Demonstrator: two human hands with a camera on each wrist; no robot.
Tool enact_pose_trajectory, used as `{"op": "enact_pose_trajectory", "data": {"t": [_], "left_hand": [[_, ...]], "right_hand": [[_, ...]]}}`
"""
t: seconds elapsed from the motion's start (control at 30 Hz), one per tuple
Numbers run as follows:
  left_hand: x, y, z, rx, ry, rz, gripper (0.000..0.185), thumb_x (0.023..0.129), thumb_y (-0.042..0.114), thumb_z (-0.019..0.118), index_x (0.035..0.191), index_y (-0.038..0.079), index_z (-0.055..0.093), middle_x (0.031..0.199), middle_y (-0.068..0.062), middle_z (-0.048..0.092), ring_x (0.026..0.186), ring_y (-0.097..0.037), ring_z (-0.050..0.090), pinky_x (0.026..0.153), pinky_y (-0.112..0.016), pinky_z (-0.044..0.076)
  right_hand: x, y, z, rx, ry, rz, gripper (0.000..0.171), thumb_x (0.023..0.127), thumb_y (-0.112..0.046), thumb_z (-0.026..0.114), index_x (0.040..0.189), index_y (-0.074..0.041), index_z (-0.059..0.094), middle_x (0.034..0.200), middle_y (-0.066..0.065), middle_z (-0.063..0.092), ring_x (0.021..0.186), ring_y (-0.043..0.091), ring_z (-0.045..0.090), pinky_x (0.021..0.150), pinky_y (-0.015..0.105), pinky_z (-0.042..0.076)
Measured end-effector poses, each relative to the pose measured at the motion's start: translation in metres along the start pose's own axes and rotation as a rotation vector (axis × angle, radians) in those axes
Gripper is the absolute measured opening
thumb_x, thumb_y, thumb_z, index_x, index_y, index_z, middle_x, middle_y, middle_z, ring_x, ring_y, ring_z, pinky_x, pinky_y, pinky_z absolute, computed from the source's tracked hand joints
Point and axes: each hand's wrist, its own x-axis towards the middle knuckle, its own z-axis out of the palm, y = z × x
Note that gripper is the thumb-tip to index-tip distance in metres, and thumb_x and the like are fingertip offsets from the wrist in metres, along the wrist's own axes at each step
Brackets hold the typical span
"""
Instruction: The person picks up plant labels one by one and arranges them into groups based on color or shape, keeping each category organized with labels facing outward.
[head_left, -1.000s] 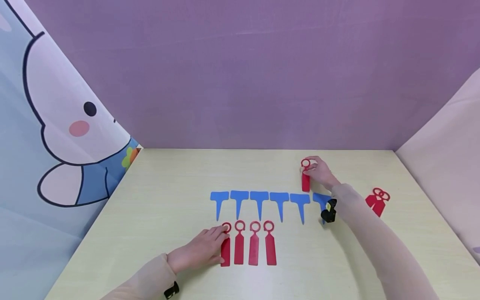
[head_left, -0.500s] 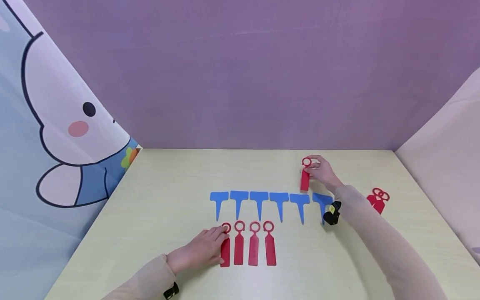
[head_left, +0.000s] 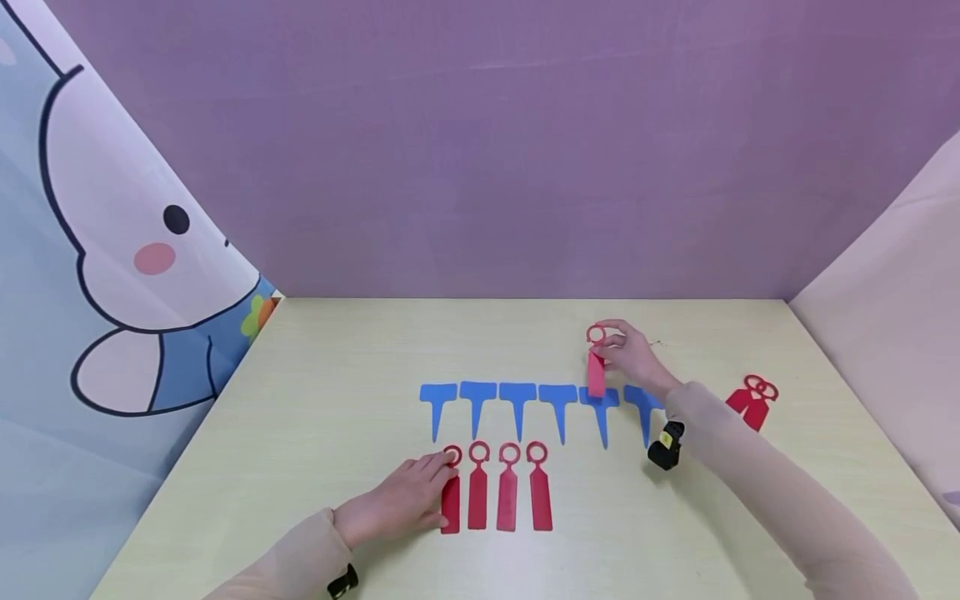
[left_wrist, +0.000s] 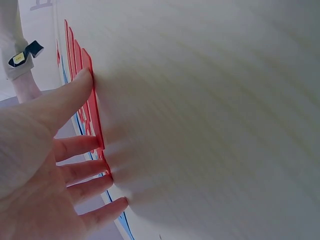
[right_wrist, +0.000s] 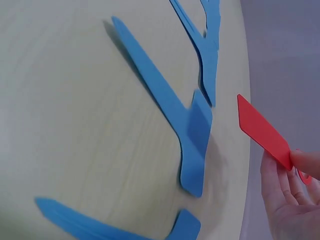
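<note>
Now logged, as I read the feeds remotely:

Change: my right hand has carried the red tag a little left and toward me compared with half a second ago; then it hung beyond the row of blue stakes, now its lower end overlaps the top of the fifth stake in the head view. I judge this as the tag travelling from the far side of the table toward the near row of red tags, where four already lie side by side.

Right hand, pose: raised off the table, fingers pinching the tag just below its ring, tag hanging roughly upright with the ring on top. The right wrist view shows the tag clear of the surface, above the blue stakes, held at one end by the fingertips.

Left hand, pose: unchanged, lying flat with fingers extended on the leftmost tag of the near row; the left wrist view shows fingers straight, pressing, gripping nothing.

Other stock: two more red tags lie overlapped at the right, well apart from both rows
</note>
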Motion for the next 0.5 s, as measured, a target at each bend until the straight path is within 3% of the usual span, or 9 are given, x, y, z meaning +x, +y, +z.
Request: {"op": "enact_pose_trajectory", "data": {"t": [0.5], "left_hand": [[0.001,-0.002,0.003,-0.006,-0.004,0.001,0.063,0.078,0.043,0.062,0.125,0.004,0.044,0.128,-0.010,0.041,0.119,-0.024,0.037,0.092,-0.040,0.039]], "right_hand": [[-0.020,-0.006,0.015,0.037,-0.025,0.053,0.048,0.085,-0.007,0.057,0.128,-0.004,0.035,0.095,0.017,0.056,0.077,0.018,0.062,0.072,0.037,0.051]]}}
